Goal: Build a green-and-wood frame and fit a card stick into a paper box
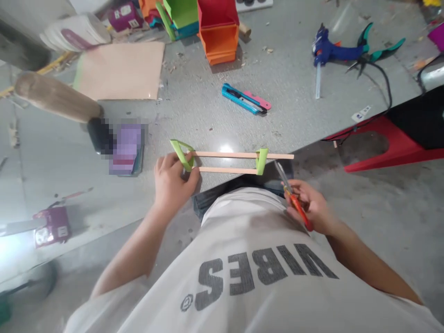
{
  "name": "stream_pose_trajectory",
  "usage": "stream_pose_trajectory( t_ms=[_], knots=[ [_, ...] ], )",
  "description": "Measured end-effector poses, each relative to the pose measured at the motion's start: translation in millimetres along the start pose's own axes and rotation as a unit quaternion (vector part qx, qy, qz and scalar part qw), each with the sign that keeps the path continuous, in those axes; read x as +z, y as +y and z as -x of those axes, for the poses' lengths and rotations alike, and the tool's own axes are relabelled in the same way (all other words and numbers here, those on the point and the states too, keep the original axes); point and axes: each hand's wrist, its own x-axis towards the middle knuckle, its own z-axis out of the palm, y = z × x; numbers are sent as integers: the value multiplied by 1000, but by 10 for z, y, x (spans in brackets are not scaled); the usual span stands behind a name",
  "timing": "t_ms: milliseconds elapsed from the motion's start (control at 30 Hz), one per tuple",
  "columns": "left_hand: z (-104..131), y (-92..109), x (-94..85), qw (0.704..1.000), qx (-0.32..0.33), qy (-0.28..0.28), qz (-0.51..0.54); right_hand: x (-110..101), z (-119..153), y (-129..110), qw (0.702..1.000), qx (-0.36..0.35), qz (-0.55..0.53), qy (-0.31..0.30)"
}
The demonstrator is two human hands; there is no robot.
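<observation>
My left hand [175, 178] grips the left end of a small frame made of two thin wooden sticks [225, 155] joined by green end pieces [262, 161]. The upper stick sticks out past the right green piece. My fingers close around the left green piece [183, 156] at the table edge. In my right hand [310, 203] is a pair of red-handled pliers [296, 203] with long metal jaws, pointing up and left toward the frame's right end but apart from it. Part of the handles is hidden by the fingers.
Ahead lie a blue utility knife [244, 99], a blue glue gun [340, 51] and teal-handled pliers [385, 51]. Folded orange and red boxes [218, 34] stand at the back beside a tan sheet [121, 69]. Another person's arm [57, 97] reaches over a phone [128, 148]. A red stool [381, 138] stands right.
</observation>
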Motion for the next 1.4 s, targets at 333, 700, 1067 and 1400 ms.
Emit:
stream_pose_trajectory(
  t_ms=[333, 700, 1067, 1400],
  knots=[
    [-41, 252, 158, 986, -130, 100, 32, 294, 35, 301, 991, 103, -83, 15],
    [-306, 263, 248, 960, -213, 128, 133, 186, 41, 438, 990, 104, -93, 5],
    [-307, 172, 223, 974, -161, 71, 146, 227, 16, 441, 989, 99, -107, 15],
    [-268, 242, 213, 980, -167, 54, 91, 268, 15, 395, 988, 97, -120, 22]
  ],
)
